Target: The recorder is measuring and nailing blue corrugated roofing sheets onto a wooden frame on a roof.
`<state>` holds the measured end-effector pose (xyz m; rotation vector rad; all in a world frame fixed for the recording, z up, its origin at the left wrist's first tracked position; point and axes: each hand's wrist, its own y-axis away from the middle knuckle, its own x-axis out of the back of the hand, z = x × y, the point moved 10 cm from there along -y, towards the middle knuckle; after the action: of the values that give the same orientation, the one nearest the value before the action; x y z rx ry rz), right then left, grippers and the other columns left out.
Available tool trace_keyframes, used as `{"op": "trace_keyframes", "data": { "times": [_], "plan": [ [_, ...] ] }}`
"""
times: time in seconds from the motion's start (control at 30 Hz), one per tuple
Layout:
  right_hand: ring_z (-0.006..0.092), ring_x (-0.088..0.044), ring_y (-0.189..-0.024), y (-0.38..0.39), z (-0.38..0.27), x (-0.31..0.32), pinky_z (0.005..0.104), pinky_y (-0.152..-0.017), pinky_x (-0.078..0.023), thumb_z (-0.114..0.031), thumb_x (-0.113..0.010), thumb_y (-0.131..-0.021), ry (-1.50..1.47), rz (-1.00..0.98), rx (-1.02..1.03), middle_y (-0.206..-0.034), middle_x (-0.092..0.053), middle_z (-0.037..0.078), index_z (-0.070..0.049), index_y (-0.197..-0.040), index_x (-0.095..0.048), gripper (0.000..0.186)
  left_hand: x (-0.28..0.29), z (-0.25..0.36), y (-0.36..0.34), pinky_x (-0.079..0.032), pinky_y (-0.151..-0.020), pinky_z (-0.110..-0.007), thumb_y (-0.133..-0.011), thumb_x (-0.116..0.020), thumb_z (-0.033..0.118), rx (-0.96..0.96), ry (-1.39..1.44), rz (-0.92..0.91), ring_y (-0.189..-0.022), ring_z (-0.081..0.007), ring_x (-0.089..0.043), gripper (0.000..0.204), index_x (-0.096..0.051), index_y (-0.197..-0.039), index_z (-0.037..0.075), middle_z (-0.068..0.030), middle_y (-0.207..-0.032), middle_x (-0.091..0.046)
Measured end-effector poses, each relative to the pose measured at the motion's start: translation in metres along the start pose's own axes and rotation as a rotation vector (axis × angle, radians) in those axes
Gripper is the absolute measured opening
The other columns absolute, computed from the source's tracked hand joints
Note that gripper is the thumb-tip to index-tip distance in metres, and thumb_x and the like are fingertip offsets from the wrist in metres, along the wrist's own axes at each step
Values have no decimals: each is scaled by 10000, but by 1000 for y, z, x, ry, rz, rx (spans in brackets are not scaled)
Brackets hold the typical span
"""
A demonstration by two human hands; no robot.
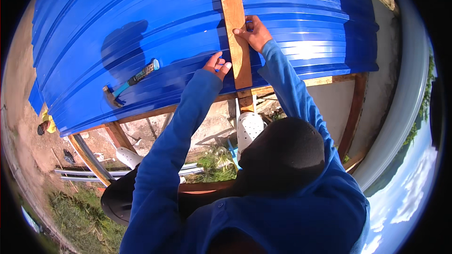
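Note:
A wooden plank (234, 61) lies crosswise over ribbed blue roofing sheets (165, 14). My right hand (254, 34) grips the plank at its right edge, thumb on its face and fingers bent. Just left of the plank, my left hand (217, 66) is raised over the blue sheet with fingers loosely bent and apart; I can make out nothing in it. A hammer (131, 81) with a teal and black handle rests on the sheet to the left of my hands.
Wooden framing (118, 137) runs below the sheets, and my white clogs (249, 126) show among it, with dirt and grass far beneath. A person in yellow (47, 123) is down at the far left. A grey curved edge (402, 108) borders the right.

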<state>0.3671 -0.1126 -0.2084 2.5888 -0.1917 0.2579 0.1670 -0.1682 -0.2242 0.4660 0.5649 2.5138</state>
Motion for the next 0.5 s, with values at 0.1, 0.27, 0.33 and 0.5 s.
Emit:
{"op": "trace_keyframes", "data": {
  "times": [0.1,0.27,0.33,0.5],
  "plan": [
    [290,-664,-1002,-1,-3,-16,370,-865,-533,-195,-800,-804,-96,19,71,-1100,-663,224,46,-1280,-412,660,-34,8,-26,-504,-828,-328,-941,-650,240,74,65,-75,-954,-160,-625,383,-517,-1236,35,-103,-1052,-667],
    [293,-667,-1022,-4,5,-4,369,-879,-533,-264,-804,-798,95,52,82,-1113,-663,221,44,-1262,-447,662,-39,3,-25,-492,-780,-311,-944,-646,229,-11,486,128,-898,-128,-624,316,-543,-1160,22,-99,-1007,-675],
    [295,-671,-1014,-2,10,17,368,-884,-533,-338,-798,-797,248,102,41,-1103,-670,219,53,-1219,-499,648,-52,18,-24,-492,-787,-310,-943,-647,230,65,463,-1,-898,-133,-627,335,-542,-1176,14,-103,-1005,-680],
    [351,-665,-1013,13,19,6,380,-885,-523,-383,-733,-856,112,62,39,-1101,-664,246,50,-1281,-485,656,-49,21,-25,-491,-798,-305,-932,-664,251,142,353,-158,-887,-142,-633,393,-559,-1212,-4,-116,-987,-690]
  ]
}}
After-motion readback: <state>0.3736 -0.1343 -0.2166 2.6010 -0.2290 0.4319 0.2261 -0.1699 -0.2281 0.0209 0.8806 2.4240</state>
